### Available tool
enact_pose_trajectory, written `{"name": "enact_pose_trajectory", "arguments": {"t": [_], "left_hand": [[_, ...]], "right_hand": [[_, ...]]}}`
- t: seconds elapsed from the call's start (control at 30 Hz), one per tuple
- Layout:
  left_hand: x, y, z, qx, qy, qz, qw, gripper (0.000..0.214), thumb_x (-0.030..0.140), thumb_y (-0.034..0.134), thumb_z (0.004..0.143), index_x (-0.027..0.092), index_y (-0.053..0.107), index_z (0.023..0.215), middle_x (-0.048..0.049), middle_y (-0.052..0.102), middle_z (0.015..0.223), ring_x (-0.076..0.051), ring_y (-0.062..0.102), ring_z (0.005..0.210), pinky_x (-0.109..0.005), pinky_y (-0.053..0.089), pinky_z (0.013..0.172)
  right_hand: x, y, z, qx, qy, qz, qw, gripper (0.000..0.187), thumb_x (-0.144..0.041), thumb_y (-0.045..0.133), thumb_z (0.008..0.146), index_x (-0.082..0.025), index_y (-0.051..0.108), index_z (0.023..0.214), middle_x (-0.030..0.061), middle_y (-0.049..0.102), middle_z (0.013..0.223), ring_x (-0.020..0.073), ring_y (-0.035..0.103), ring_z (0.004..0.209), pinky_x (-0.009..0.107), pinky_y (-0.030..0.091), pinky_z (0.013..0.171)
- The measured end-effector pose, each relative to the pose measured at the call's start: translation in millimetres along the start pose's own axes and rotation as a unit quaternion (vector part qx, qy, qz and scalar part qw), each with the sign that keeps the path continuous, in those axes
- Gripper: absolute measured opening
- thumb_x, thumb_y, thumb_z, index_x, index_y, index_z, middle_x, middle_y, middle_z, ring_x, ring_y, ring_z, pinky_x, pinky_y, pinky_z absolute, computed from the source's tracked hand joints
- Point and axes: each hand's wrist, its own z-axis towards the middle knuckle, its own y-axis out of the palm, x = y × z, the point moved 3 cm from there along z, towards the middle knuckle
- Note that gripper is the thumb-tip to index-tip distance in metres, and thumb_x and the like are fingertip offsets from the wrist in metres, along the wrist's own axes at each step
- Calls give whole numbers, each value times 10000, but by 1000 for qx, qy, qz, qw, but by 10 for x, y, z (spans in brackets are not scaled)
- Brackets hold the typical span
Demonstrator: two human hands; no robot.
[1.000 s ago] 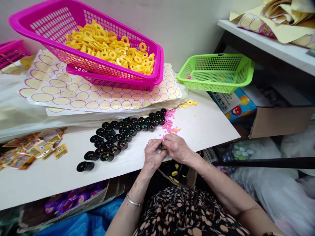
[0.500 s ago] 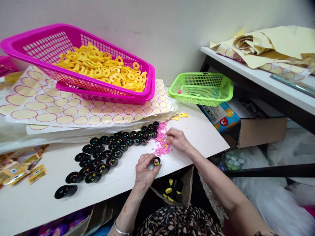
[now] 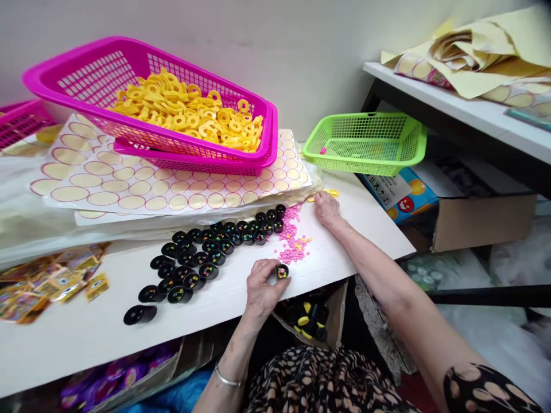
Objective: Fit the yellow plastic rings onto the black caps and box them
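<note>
My left hand is closed round a small black cup with coloured beads inside, held at the near edge of the white table. My right hand is stretched out to the loose yellow rings lying near the far edge, its fingers bent down onto them. Between the hands lies a scatter of pink beads. Several black cups with beads in them lie in rows to the left.
A pink basket of yellow rings sits on sticker sheets at the back. A green basket stands right of it on a cardboard box. Colourful packets lie at the left. A box of black and yellow parts sits under the table.
My hands have parted. The right hand moved away from the cup, over the pink beads, to the yellow rings further back. The left hand kept the cup.
</note>
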Motion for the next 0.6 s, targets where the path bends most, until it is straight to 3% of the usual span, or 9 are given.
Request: {"name": "enact_pose_trajectory", "arguments": {"t": [0.13, 0.2, 0.27, 0.3, 0.33, 0.4, 0.43, 0.5, 0.6], "left_hand": [[17, -39, -27, 1, 0, -27, 1000, 434, 240, 732, 596, 192, 612, 1011, -74, 616, 996, -226, 542, 977, -380, 480, 820], [54, -95, -68, 34, 1, -56, 998, 514, 287, 738, 608, 184, 582, 1087, -107, 580, 1102, -247, 512, 1047, -376, 477, 811], [116, -150, -128, 76, -28, -110, 991, 447, 310, 709, 657, 176, 596, 1069, -113, 586, 1084, -233, 534, 1000, -339, 474, 768], [153, -165, -160, 86, -59, -150, 983, 381, 317, 686, 688, 174, 615, 1034, -103, 606, 1031, -213, 555, 941, -317, 471, 742], [195, -167, -190, 81, -100, -196, 972, 323, 324, 663, 714, 174, 633, 999, -88, 625, 968, -190, 570, 878, -296, 467, 720], [287, -137, -239, 30, -196, -284, 938, 262, 329, 645, 737, 170, 658, 944, -57, 647, 845, -143, 576, 746, -255, 456, 659], [334, -117, -257, -7, -240, -316, 918, 249, 328, 653, 730, 163, 668, 917, -43, 648, 785, -118, 561, 674, -230, 440, 607], [409, -100, -274, -68, -305, -351, 883, 226, 318, 685, 699, 142, 681, 841, -16, 622, 661, -70, 489, 539, -185, 369, 494], [443, -131, -258, -109, -331, -357, 867, 212, 305, 710, 668, 118, 683, 764, 9, 566, 553, -37, 393, 462, -165, 274, 432]], "right_hand": [[-37, -184, -145, 8, 1, 78, 997, 184, -121, 372, 808, -141, 554, 814, 128, 553, 932, 235, 476, 928, 343, 366, 776], [-111, -287, -376, -2, 4, 128, 992, 181, -205, 375, 836, -152, 535, 770, 82, 555, 776, 194, 507, 772, 309, 398, 677], [-231, -359, -736, -50, 1, 214, 975, 212, -297, 396, 847, -169, 507, 720, 17, 509, 622, 138, 484, 583, 264, 396, 560], [-313, -358, -951, -124, 11, 365, 923, 195, -326, 468, 820, -168, 503, 711, 6, 504, 615, 116, 467, 540, 251, 382, 530], [-407, -346, -1177, -208, 28, 482, 851, 203, -351, 545, 778, -167, 503, 703, -1, 511, 620, 96, 448, 504, 241, 364, 503], [-592, -316, -1593, -345, 64, 590, 727, 251, -374, 629, 730, -152, 518, 689, -15, 498, 585, 63, 395, 446, 214, 303, 453], [-670, -299, -1752, -388, 77, 617, 681, 264, -372, 657, 713, -144, 527, 684, -14, 502, 582, 57, 389, 444, 207, 282, 444], [-779, -249, -1943, -423, 104, 650, 623, 274, -360, 694, 688, -132, 542, 679, -19, 498, 563, 47, 371, 439, 197, 252, 429], [-839, -155, -1992, -403, 132, 670, 609, 273, -344, 718, 667, -129, 550, 680, -33, 488, 541, 35, 342, 420, 186, 228, 408]]}}
